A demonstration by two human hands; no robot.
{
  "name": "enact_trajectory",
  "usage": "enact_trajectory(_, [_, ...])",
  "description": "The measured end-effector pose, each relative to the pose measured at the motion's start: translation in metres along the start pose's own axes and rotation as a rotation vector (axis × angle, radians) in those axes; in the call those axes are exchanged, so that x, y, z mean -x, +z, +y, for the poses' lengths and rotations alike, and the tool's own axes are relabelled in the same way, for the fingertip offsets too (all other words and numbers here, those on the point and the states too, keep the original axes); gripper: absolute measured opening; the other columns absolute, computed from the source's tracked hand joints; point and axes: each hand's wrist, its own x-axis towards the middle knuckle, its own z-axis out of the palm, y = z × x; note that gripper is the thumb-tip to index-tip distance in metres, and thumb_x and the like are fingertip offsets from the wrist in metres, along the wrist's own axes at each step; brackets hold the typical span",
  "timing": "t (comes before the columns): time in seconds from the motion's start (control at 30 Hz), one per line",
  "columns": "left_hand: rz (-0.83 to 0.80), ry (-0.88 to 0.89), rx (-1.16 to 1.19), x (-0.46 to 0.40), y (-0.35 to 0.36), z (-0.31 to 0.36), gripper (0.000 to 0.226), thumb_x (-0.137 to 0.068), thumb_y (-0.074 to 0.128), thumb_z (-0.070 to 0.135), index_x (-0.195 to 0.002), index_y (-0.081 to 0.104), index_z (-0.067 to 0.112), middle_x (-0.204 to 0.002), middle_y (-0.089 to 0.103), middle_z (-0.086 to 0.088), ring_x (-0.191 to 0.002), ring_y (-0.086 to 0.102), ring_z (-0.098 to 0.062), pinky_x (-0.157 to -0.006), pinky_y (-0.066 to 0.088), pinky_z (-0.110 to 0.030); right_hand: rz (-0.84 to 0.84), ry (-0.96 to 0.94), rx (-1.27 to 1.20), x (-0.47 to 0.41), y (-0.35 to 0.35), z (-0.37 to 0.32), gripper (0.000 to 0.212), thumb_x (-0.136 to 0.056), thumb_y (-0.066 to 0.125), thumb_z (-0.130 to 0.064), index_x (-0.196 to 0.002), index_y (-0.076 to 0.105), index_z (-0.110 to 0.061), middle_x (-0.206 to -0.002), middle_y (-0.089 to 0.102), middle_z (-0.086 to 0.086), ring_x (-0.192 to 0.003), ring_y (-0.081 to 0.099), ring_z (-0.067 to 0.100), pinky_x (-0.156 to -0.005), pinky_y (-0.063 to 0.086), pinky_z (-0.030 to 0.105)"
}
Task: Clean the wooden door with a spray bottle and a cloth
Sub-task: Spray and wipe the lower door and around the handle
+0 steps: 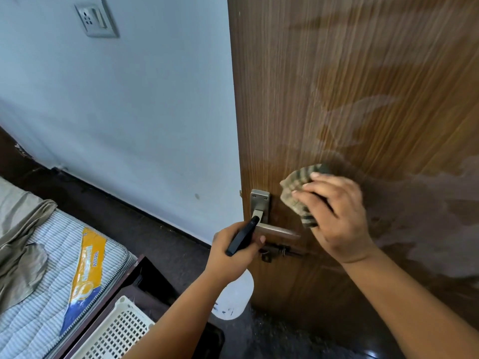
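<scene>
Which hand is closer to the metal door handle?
Left. The left hand, gripping the spray bottle, is right at the door handle; the right hand presses the cloth on the door just beyond it.

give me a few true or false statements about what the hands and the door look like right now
1. The right hand presses a cloth against the wooden door. True.
2. The left hand is empty. False: it grips the spray bottle by its black trigger head.
3. The cloth sits right of the metal door handle. True.
4. The door surface is evenly dry and clean. False: pale smears and wet-looking patches show across it.
5. The wall socket is mounted on the door. False: it is on the pale wall, left of the door.
</scene>
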Motion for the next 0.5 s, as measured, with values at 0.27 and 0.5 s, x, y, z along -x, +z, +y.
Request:
enact_trajectory(0.27, [0.005,0.022,-0.069,0.006,0.001,0.004,0.021,-0.088,0.077,0.033,-0.075,0.062,0.024,-0.066,0.062,0.004,-0.057,0.057,-0.012,-0.053,0.043,-0.02,-0.798,-0.051,0.196,0.054,0.025,-0.012,0.06,-0.097,0.035,-0.043,-0.151,0.035,-0.016,-0.16,0.027,0.0,-0.15,0.011,0.018,-0.118,0.002,0.049])
enact_trajectory(0.5, [-0.007,-0.012,-0.053,0.01,-0.005,0.016,0.018,-0.09,0.078,0.03,-0.082,0.066,0.018,-0.067,0.062,0.007,-0.059,0.058,-0.007,-0.055,0.045,-0.02,-0.876,-0.363,0.268,0.048,0.016,0.02,0.082,-0.079,0.059,-0.029,-0.153,0.028,-0.011,-0.162,0.016,0.008,-0.151,0.008,0.023,-0.121,-0.001,0.048])
